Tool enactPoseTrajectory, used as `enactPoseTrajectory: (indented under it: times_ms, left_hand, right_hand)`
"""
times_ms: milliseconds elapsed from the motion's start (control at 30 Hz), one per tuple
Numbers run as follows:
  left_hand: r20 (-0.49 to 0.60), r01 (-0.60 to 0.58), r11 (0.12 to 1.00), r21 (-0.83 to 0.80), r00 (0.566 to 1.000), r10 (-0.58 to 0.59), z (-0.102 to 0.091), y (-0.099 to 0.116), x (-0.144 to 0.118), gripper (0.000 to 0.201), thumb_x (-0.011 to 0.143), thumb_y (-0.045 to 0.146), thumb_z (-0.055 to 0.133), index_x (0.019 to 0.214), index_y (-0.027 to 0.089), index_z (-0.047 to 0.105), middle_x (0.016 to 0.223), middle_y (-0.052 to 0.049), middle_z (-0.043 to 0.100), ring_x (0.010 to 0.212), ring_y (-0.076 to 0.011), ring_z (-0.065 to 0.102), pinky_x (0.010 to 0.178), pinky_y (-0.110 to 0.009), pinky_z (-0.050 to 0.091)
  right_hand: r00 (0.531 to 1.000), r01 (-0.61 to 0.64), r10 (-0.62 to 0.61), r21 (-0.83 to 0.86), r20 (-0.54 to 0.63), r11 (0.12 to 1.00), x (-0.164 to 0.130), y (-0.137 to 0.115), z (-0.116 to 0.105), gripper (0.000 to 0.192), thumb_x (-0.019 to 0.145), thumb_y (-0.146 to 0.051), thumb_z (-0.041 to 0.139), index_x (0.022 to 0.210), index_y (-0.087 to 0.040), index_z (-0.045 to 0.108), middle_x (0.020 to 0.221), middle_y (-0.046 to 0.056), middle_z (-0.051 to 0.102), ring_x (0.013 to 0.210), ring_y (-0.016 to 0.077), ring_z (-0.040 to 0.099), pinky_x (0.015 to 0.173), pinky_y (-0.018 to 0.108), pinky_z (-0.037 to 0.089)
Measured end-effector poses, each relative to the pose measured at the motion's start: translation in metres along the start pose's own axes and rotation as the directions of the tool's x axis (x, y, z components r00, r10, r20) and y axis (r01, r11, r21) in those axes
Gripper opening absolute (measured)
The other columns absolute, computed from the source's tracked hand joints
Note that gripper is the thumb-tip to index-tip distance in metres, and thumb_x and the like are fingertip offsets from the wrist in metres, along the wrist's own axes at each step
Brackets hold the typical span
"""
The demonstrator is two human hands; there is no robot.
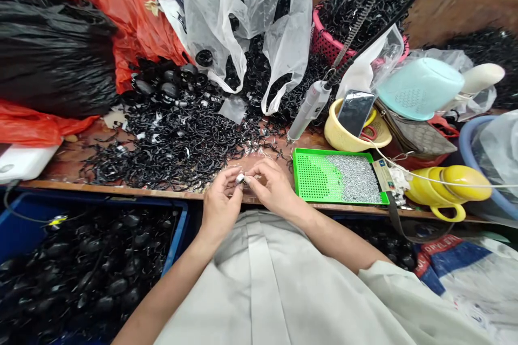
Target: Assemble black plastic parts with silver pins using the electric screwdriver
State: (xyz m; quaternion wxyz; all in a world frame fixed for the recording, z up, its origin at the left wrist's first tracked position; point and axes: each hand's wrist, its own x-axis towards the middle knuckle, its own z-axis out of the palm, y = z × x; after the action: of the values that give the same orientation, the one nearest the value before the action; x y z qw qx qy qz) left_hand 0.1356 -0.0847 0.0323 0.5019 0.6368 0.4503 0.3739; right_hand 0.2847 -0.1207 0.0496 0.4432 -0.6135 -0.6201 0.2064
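I see my left hand (220,202) and right hand (272,186) meeting at the desk's (73,164) front edge, fingertips of both pinched shut on one small white part (240,178), just left of the green tray (319,180). Nearer than the tray, below the edge, a blue bin (180,226) holds black rounded pieces. The tray carries a grey spread of tiny metal bits over its right half. Left of the tray, black plastic scraps (174,143) cover the wood. Just behind the tray, an electric screwdriver (308,109) hangs tip down, beside a yellow bowl (343,137) propping a phone (355,113). Farther behind the tray stand a clear plastic bag (251,5), orange bags (137,27) and a pink basket (329,46) heaped with black parts, against a brown wall.
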Motion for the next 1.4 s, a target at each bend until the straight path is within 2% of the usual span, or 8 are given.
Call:
enactPoseTrajectory:
  times_ms: [133, 333, 600, 833, 967, 1133, 1300, 1400]
  left_hand:
    - [-0.042, -0.091, 0.98, 0.176, 0.994, 0.1, -0.005, -0.008, -0.001, 0.032, 0.082, 0.021, 0.059, 0.114, 0.02, 0.062, 0.111, -0.008, 0.07, 0.094, -0.0205, 0.069, 0.085, -0.036, 0.056]
    - [-0.036, -0.192, 0.918, 0.347, 0.975, 0.218, -0.005, -0.003, -0.005, 0.028, 0.081, 0.02, 0.059, 0.109, 0.02, 0.065, 0.104, -0.007, 0.071, 0.089, -0.0201, 0.069, 0.079, -0.033, 0.057]
    - [0.005, 0.037, 0.998, 0.048, 0.999, -0.038, -0.008, 0.001, -0.007, 0.031, 0.076, 0.028, 0.068, 0.106, 0.02, 0.065, 0.092, -0.005, 0.072, 0.071, -0.0161, 0.067, 0.069, -0.029, 0.055]
    - [0.262, 0.155, 0.979, -0.132, 0.958, -0.116, -0.017, 0.01, 0.0, 0.024, 0.078, 0.02, 0.063, 0.101, 0.017, 0.064, 0.093, -0.005, 0.07, 0.077, -0.0156, 0.064, 0.069, -0.026, 0.052]
    - [0.286, 0.086, 0.996, -0.028, 0.955, -0.074, -0.024, 0.015, -0.001, 0.023, 0.08, 0.02, 0.059, 0.102, 0.018, 0.065, 0.087, -0.004, 0.069, 0.074, -0.0155, 0.061, 0.069, -0.027, 0.049]
    - [0.17, 0.064, 0.998, -0.005, 0.984, -0.063, -0.025, 0.019, 0.002, 0.025, 0.08, 0.018, 0.057, 0.103, 0.02, 0.066, 0.096, -0.006, 0.068, 0.088, -0.0184, 0.062, 0.082, -0.031, 0.048]
    - [0.196, 0.356, 0.859, -0.368, 0.933, -0.302, -0.02, 0.012, 0.007, 0.028, 0.073, 0.021, 0.064, 0.101, 0.017, 0.062, 0.078, -0.002, 0.066, 0.065, -0.0138, 0.061, 0.064, -0.027, 0.051]
    - [0.227, 0.412, 0.827, -0.383, 0.91, -0.348, -0.019, 0.01, 0.011, 0.027, 0.073, 0.023, 0.062, 0.099, 0.016, 0.062, 0.074, -0.002, 0.066, 0.06, -0.013, 0.06, 0.062, -0.027, 0.051]
  right_hand:
    - [0.995, -0.05, 0.058, -0.106, 0.076, 0.993, -0.002, 0.0, 0.002, 0.009, 0.089, -0.025, 0.056, 0.083, -0.019, 0.059, 0.087, 0.003, 0.06, 0.086, 0.0171, 0.054, 0.082, 0.033, 0.04]
    - [0.989, -0.103, 0.108, -0.053, 0.097, 0.993, -0.002, 0.001, 0.003, 0.008, 0.088, -0.023, 0.054, 0.081, -0.019, 0.055, 0.084, 0.001, 0.057, 0.082, 0.0155, 0.052, 0.075, 0.029, 0.04]
    - [0.996, -0.087, 0.082, 0.167, 0.037, 0.982, -0.005, -0.002, 0.008, 0.007, 0.089, -0.021, 0.054, 0.083, -0.019, 0.057, 0.085, 0.002, 0.056, 0.082, 0.0142, 0.054, 0.073, 0.027, 0.045]
    - [0.946, 0.044, -0.088, 0.148, 0.312, 0.988, 0.007, -0.007, -0.015, 0.013, 0.089, -0.024, 0.059, 0.096, -0.023, 0.069, 0.09, 0.004, 0.066, 0.086, 0.0162, 0.061, 0.078, 0.03, 0.048]
    - [0.91, -0.112, -0.005, 0.257, 0.415, 0.96, 0.018, -0.002, -0.016, 0.015, 0.088, -0.032, 0.061, 0.091, -0.02, 0.07, 0.086, 0.002, 0.07, 0.078, 0.0148, 0.063, 0.072, 0.027, 0.049]
    - [0.943, -0.25, 0.148, 0.341, 0.298, 0.906, 0.015, 0.006, 0.004, 0.018, 0.085, -0.036, 0.064, 0.087, -0.018, 0.067, 0.084, 0.003, 0.069, 0.073, 0.0147, 0.062, 0.067, 0.027, 0.051]
    - [0.965, 0.119, -0.143, 0.119, 0.219, 0.986, 0.005, 0.0, 0.012, 0.028, 0.091, -0.023, 0.053, 0.118, -0.023, 0.061, 0.101, 0.008, 0.065, 0.094, 0.0191, 0.061, 0.083, 0.035, 0.052]
    - [0.949, 0.235, -0.207, -0.095, 0.236, 0.967, 0.004, 0.001, 0.017, 0.04, 0.088, -0.019, 0.055, 0.128, -0.022, 0.053, 0.107, 0.011, 0.062, 0.099, 0.0236, 0.059, 0.084, 0.04, 0.052]
